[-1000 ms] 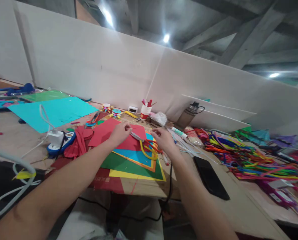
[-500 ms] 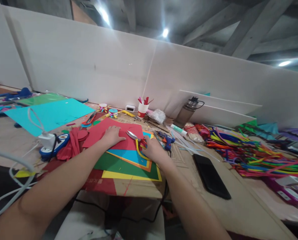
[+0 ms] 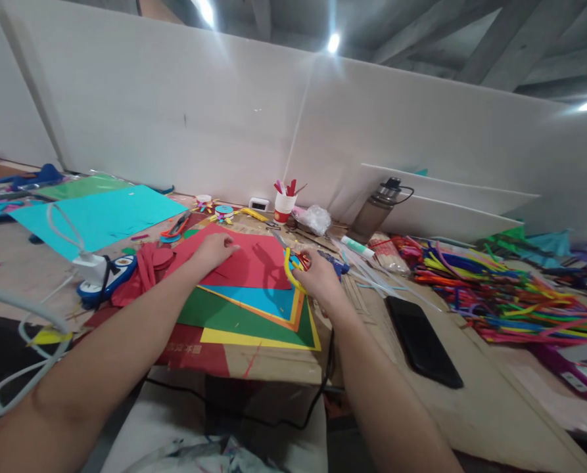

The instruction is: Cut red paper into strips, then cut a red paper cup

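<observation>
My right hand (image 3: 313, 270) is closed on yellow-handled scissors (image 3: 292, 269), whose blades point up and away over the right edge of a red sheet (image 3: 258, 259). At the left part of that sheet is my left hand (image 3: 217, 251), its fingers curled toward the thumb; whether a small thing is between them is too small to tell. Under the red sheet lie blue (image 3: 268, 301), orange, green (image 3: 238, 323) and yellow (image 3: 263, 339) sheets, fanned toward me.
Beyond the sheets stand a paper cup of red sticks (image 3: 284, 205) and a bottle (image 3: 375, 210). On the right are a black phone (image 3: 422, 341) and colourful pipe cleaners (image 3: 500, 289). To the left lie a power strip (image 3: 106, 279), red scraps (image 3: 148, 266) and a turquoise sheet (image 3: 106, 217).
My right hand has lifted the scissors off the red sheet and moved them right. The fingers of my left hand, spread flat before, have curled up. The view has tilted slightly down.
</observation>
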